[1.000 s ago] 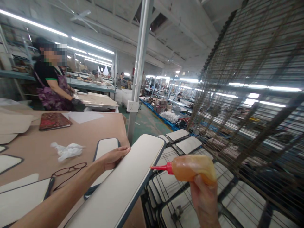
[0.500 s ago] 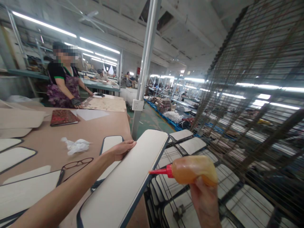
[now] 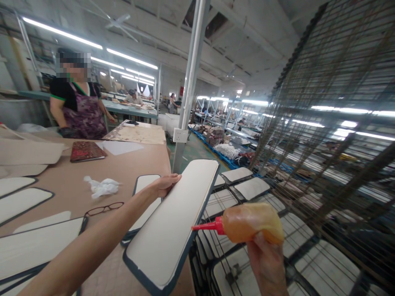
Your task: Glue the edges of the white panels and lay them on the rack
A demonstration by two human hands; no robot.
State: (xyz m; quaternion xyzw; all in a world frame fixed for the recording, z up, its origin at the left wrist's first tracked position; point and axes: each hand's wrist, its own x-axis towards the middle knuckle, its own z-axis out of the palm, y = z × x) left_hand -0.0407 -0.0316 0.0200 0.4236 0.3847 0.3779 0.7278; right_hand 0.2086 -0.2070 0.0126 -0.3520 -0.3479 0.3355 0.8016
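My left hand (image 3: 163,186) grips the left edge of a long white panel with a dark rim (image 3: 175,222), which it holds in the air over the table's right edge. My right hand (image 3: 267,263) is closed round an amber squeeze bottle with a red nozzle (image 3: 247,224). The nozzle tip is level with the panel's right edge and close to it. Below and to the right, a wire rack (image 3: 308,123) holds several similar white panels (image 3: 251,188).
A brown table (image 3: 123,168) carries more white panels (image 3: 24,201), a pair of glasses (image 3: 103,209), a crumpled white cloth (image 3: 101,187) and a red patterned book (image 3: 87,151). A person in a patterned apron (image 3: 80,111) stands at the far side. A metal post (image 3: 189,86) rises behind the table.
The panel has moved forward and risen off the table, so its near end now hangs free in the air. The bottle has stayed close to its right edge. The view has shifted slightly.
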